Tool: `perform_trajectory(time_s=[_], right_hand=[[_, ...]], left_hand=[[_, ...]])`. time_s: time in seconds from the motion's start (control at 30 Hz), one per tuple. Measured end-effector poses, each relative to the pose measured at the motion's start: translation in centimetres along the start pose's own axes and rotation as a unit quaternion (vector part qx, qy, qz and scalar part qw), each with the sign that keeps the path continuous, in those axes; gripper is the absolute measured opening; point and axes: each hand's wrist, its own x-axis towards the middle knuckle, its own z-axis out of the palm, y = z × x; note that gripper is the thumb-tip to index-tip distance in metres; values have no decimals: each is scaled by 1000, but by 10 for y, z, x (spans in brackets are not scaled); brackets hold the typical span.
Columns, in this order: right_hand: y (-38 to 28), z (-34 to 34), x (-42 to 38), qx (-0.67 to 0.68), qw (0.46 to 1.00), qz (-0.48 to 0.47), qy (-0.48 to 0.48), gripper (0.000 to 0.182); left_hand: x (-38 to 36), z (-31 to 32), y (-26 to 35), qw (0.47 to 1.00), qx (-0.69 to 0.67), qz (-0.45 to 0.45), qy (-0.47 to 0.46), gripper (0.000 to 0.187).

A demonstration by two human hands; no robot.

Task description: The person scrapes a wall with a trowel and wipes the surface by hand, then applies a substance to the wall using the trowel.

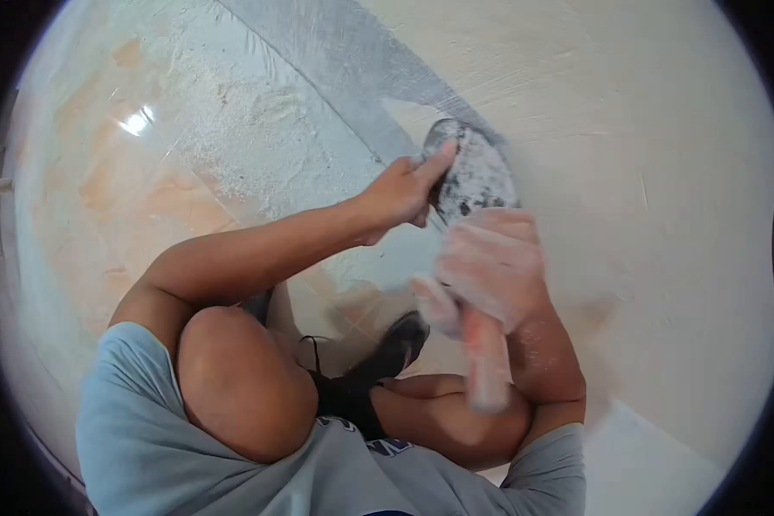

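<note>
Right hand (494,262): closed round the handle (487,365) of a tool (480,172), its knuckles whitened with powder and its outline slightly blurred. The reddish, dust-smeared handle juts out below the fist toward the person's body. The tool's broad, rounded head, mottled white and dark grey, extends beyond the fist on the far side. Left hand (407,187): at the left edge of the tool's head, one digit laid along its face and the others bent at the rim; from where I stand I cannot tell whether it grips or merely presses.

Immediately beyond the tool, a grey band (344,64) runs diagonally away to the upper left. To the right of the tool spreads a cream surface (636,163) with faint streaks; whether it is wall or floor I cannot tell. To the left of the tool, the floor (168,202) shows orange-tinted patches, a bright glint and a scatter of pale powder (262,129). On the body side of the tool are a dark shoe (404,340), the person's bent bare knee (241,378) and, nearest the body, a grey shirt (318,482) with dark lettering.
</note>
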Motion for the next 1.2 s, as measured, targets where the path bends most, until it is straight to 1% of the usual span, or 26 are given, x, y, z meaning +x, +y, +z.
perform_trajectory(time_s=[0.07,0.1,0.13,0.2,0.27,0.33,0.37,0.4,0.43,0.47,0.5,0.57,0.6,0.63,0.67,0.7,0.73,0.8,0.83,0.87,0.93,1.0,1.07,1.1,1.17,1.2], right_hand=[[9,9,-14,24,998,-50,-21,25],[1,4,-10,17,1000,-20,5,24],[-9,-4,-8,18,1000,-18,6,24],[-20,-18,-5,40,998,-34,16,16],[-17,-16,-4,38,999,-34,-4,16],[-8,0,-2,-54,997,-56,2,25],[10,19,-13,2,994,-97,54,27],[8,13,-13,1,994,-98,56,27],[4,5,-10,17,998,-56,27,27],[-2,-1,-10,34,999,-10,-2,27],[-7,-7,-14,23,999,-31,22,27],[-22,-12,-2,38,997,-21,61,27],[-20,-13,-2,34,998,-19,51,29],[-22,-10,1,-7,999,-22,33,26],[-23,-8,4,-50,998,-27,15,24],[-15,-3,-4,-16,998,14,-51,22],[-7,2,-10,-19,999,17,-47,22],[5,9,-16,27,999,-37,-22,24],[-8,-5,-8,-12,999,-5,-32,24],[-15,-8,-9,-9,999,-4,-32,24],[-22,-11,-7,9,996,-35,77,25],[-13,-8,-9,45,997,-26,50,24],[-4,6,-10,-57,996,-65,5,22],[11,22,-17,-7,996,-81,33,21],[11,20,-20,-8,996,-81,23,23],[8,20,-21,-2,997,-82,11,24]], left_hand=[[5,-11,-4,1000,21,-19,-10,61],[4,-14,-3,999,26,-20,-23,62],[-2,-3,2,999,40,-18,-4,63],[-14,9,15,997,62,6,-42,65],[-13,9,12,999,44,9,-31,65],[-2,4,2,1000,1,10,23,63],[3,-7,0,1000,22,15,8,63],[5,-14,0,999,42,21,-4,63],[2,-12,3,999,42,6,13,62],[0,-8,3,999,47,12,1,67],[-1,-2,4,999,50,18,-11,71],[-9,12,11,998,59,12,-32,74],[-10,15,11,998,43,4,-39,75],[-8,12,8,997,49,26,-45,75],[-4,7,2,999,35,23,-31,68],[1,-1,-4,999,23,19,-19,63],[4,-9,-5,999,54,-2,-5,62],[8,-11,-6,998,60,-6,-11,63],[2,-9,1,998,58,-12,-15,63],[-5,-3,8,995,85,16,-41,63],[-13,13,21,996,71,38,-31,71],[-9,7,18,997,56,27,-47,72],[2,0,4,999,17,36,11,71],[11,-11,-5,997,48,46,49,71],[10,-26,-2,996,77,49,-9,71],[10,-27,-4,997,64,38,-15,70]])
